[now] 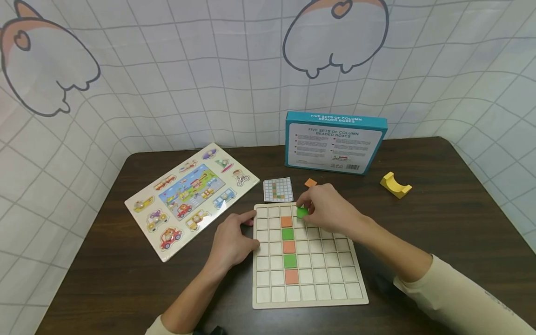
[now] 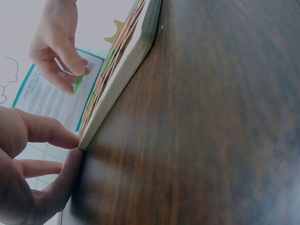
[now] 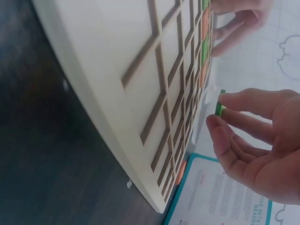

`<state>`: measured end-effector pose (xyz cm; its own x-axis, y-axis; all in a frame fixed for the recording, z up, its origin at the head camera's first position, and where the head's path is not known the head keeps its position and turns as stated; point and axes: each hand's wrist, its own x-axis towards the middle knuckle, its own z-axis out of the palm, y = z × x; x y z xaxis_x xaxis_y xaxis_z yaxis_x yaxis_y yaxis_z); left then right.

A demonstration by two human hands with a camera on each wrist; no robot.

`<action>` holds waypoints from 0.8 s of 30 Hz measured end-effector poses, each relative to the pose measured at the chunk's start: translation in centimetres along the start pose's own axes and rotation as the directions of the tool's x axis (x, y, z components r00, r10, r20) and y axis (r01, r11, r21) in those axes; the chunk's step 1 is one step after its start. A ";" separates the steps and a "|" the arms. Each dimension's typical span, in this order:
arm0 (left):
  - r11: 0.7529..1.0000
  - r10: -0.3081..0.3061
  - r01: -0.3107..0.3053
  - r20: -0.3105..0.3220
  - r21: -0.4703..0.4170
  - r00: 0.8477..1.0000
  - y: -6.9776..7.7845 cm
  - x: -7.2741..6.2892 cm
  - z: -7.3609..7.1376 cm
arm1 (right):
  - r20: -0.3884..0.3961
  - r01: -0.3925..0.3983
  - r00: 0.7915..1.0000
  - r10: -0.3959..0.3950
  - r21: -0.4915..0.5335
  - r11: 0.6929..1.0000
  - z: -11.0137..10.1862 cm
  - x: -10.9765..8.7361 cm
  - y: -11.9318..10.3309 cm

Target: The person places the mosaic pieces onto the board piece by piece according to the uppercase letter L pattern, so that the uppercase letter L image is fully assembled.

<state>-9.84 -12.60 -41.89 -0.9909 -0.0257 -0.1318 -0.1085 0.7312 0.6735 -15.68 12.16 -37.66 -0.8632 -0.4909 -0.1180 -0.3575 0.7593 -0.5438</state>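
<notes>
A light wooden grid board (image 1: 322, 304) lies on the dark table. Several orange and green square tiles alternate down its third column, among them an orange tile (image 1: 291, 277) and a green tile (image 1: 290, 261). My right hand (image 1: 331, 209) pinches another green tile (image 1: 302, 212) between thumb and fingertips, over the board's back row. The wrist view shows that held tile (image 3: 220, 103) on edge, raised above the board. At the board's left edge, my left hand (image 1: 231, 239) rests its thumb and index fingertip, spread apart along the side.
Behind the board lie a small printed pattern card (image 1: 278, 190) and a loose orange tile (image 1: 311, 183). A teal-and-white box (image 1: 335, 144) stands at the back. A picture puzzle board (image 1: 192, 200) lies left, and a yellow curved block (image 1: 395, 185) sits right.
</notes>
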 end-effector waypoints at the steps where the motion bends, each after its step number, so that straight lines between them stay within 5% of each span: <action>1: 1.000 -0.001 0.001 0.001 -0.001 1.000 0.0 0.0 0.0 | 0.004 -0.005 1.000 0.005 0.004 1.000 0.0 -0.2 -0.1; 24: 1.000 -0.008 0.008 0.007 0.005 1.000 0.1 0.0 0.0 | 0.023 0.001 1.000 -0.003 0.104 0.995 1.3 -3.6 -1.0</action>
<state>-9.86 -12.53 -41.81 -0.9895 -0.0266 -0.1422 -0.1159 0.7341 0.6691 -11.77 12.59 -37.79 -0.8535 -0.5032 -0.1352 -0.3193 0.7102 -0.6275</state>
